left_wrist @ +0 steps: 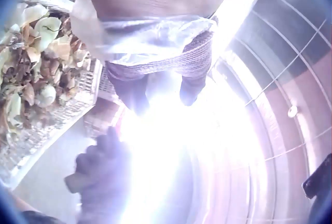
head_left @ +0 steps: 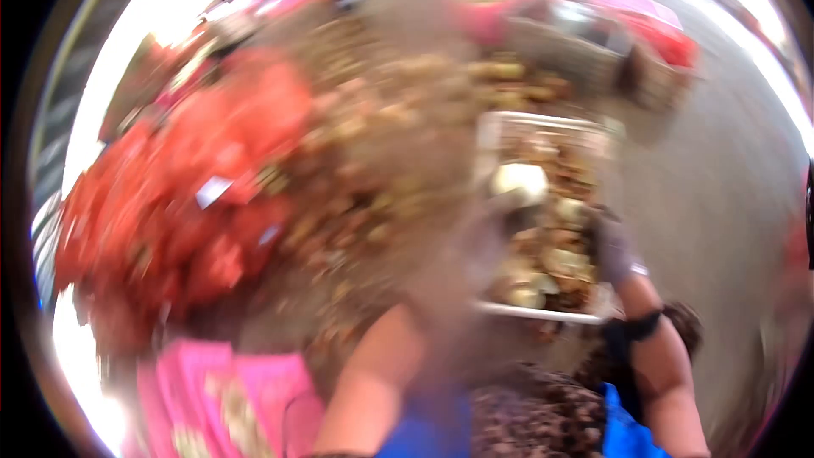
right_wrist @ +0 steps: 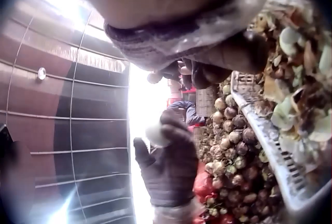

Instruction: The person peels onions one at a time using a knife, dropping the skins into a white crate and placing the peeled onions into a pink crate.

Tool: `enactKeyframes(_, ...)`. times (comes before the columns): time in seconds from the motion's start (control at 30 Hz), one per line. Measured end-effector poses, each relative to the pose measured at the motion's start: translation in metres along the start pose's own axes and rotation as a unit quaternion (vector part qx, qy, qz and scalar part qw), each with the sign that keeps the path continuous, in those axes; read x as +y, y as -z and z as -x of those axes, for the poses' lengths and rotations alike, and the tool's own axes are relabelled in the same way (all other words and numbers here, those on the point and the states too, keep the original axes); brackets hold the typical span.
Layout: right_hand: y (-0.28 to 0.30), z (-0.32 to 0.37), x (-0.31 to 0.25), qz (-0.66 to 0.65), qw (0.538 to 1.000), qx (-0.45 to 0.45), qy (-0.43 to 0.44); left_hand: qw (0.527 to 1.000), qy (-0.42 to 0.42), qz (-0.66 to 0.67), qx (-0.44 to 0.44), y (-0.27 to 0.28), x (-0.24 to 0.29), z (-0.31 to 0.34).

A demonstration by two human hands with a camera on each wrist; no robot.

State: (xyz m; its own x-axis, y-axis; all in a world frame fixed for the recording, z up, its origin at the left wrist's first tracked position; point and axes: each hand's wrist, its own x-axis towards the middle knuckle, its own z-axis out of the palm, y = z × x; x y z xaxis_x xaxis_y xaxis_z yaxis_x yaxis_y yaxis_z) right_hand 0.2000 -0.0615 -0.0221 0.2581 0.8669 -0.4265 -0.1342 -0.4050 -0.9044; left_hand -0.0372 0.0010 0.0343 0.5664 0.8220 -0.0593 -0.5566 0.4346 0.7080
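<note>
Both hands wear dark gloves. My left hand is above the left part of a white crate and grips a pale, peeled-looking onion. In the right wrist view this left hand has the white onion between thumb and fingers. My right hand is over the crate's right edge, apart from the left. Its fingers look bent in the left wrist view, where the hand is blurred; whether it holds anything is unclear. Skins and pale pieces fill the crate.
Loose onions cover the floor beside the crate. Red net sacks lie at the left, with a pink bag at the lower left. Baskets stand beyond the crate; grey floor extends to its right.
</note>
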Motion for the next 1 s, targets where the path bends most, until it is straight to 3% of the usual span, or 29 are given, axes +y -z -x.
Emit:
enactKeyframes(0.03, -0.018, 0.017, -0.018, -0.024, 0.999, -0.003, 0.039, 0.989, -0.112, -0.084, 0.049, 0.004, 0.008, 0.008)
enactKeyframes(0.07, -0.028, 0.024, -0.023, 0.007, 0.999, 0.017, 0.029, 0.992, -0.099, 0.053, 0.063, 0.012, 0.033, 0.024)
enactKeyframes(0.13, -0.029, 0.017, 0.002, -0.004, 0.999, -0.024, 0.032, 0.970, -0.185, 0.127, 0.097, 0.032, 0.074, 0.070)
enactKeyframes(0.2, -0.031, 0.023, 0.012, 0.050, 0.996, -0.059, 0.053, 0.940, -0.297, 0.112, 0.124, 0.057, 0.110, 0.135)
enactKeyframes(0.27, -0.024, 0.010, 0.040, 0.075, 0.990, -0.102, 0.058, 0.905, -0.342, 0.048, 0.249, 0.094, 0.131, 0.224)
enactKeyframes(0.33, -0.035, 0.021, 0.040, 0.129, 0.983, -0.118, 0.051, 0.836, -0.415, 0.136, 0.332, 0.135, 0.144, 0.322)
enactKeyframes(0.4, -0.037, 0.029, 0.039, 0.174, 0.977, -0.122, 0.036, 0.719, -0.519, 0.273, 0.373, 0.176, 0.144, 0.424)
enactKeyframes(0.43, -0.039, 0.036, 0.036, 0.149, 0.978, -0.140, 0.034, 0.691, -0.585, 0.118, 0.409, 0.215, 0.137, 0.484)
enactKeyframes(0.47, -0.032, 0.012, 0.060, 0.185, 0.960, -0.142, 0.158, 0.709, -0.630, 0.140, 0.283, 0.225, 0.124, 0.522)
enactKeyframes(0.5, -0.043, 0.035, 0.034, 0.257, 0.957, -0.123, 0.054, 0.680, -0.603, 0.170, 0.381, 0.213, 0.110, 0.544)
enactKeyframes(0.53, -0.063, 0.066, 0.004, 0.317, 0.943, -0.097, 0.019, 0.663, -0.579, 0.186, 0.437, 0.210, 0.104, 0.552)
enactKeyframes(0.57, -0.033, 0.022, 0.041, 0.427, 0.894, -0.112, 0.081, 0.655, -0.537, 0.200, 0.493, 0.224, 0.098, 0.556)
enactKeyframes(0.6, -0.033, 0.031, 0.035, 0.488, 0.858, -0.097, 0.124, 0.706, -0.481, 0.197, 0.481, 0.250, 0.087, 0.564)
enactKeyframes(0.63, -0.033, 0.029, 0.037, 0.511, 0.835, -0.082, 0.186, 0.680, -0.437, 0.199, 0.554, 0.240, 0.088, 0.516)
enactKeyframes(0.67, -0.029, 0.022, 0.036, 0.503, 0.837, -0.091, 0.192, 0.644, -0.390, 0.188, 0.630, 0.221, 0.093, 0.478)
enactKeyframes(0.7, -0.031, 0.024, 0.021, 0.533, 0.820, -0.088, 0.189, 0.734, -0.361, 0.172, 0.549, 0.258, 0.084, 0.464)
enactKeyframes(0.73, -0.037, 0.020, 0.008, 0.461, 0.876, -0.099, 0.101, 0.780, -0.326, 0.195, 0.498, 0.268, 0.084, 0.429)
enactKeyframes(0.77, -0.038, 0.029, -0.006, 0.281, 0.954, -0.097, 0.042, 0.821, -0.285, 0.212, 0.446, 0.279, 0.083, 0.395)
enactKeyframes(0.8, -0.051, 0.049, -0.034, 0.084, 0.989, -0.117, 0.036, 0.799, -0.244, 0.153, 0.528, 0.278, 0.083, 0.350)
enactKeyframes(0.87, -0.056, 0.065, -0.077, -0.028, 0.993, -0.118, -0.015, 0.812, -0.156, 0.086, 0.556, 0.233, 0.103, 0.248)
enactKeyframes(1.0, -0.036, 0.021, -0.041, 0.027, 0.994, -0.057, -0.094, 0.943, 0.043, -0.025, 0.328, 0.312, 0.086, 0.106)
